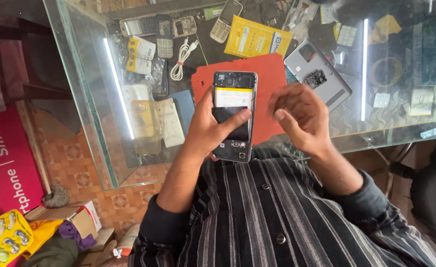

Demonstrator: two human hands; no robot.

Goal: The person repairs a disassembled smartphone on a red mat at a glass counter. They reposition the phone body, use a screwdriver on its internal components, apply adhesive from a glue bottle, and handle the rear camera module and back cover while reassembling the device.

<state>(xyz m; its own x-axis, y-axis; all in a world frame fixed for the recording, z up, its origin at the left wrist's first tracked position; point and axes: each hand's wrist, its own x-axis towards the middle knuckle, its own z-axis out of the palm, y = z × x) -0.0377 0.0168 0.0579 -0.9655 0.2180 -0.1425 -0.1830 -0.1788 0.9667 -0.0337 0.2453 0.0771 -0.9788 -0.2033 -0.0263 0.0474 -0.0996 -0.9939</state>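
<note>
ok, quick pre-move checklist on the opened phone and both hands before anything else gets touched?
1. Left hand grips the opened phone, thumb across its middle: ok.
2. Phone's back is off, yellow battery exposed: ok.
3. Phone is held over the red mat: ok.
4. Right hand is near the phone's right edge, blurred; whether it holds a tool: cannot tell.
5. Removed grey back cover lies on the glass counter, away from the hands: ok.
</note>
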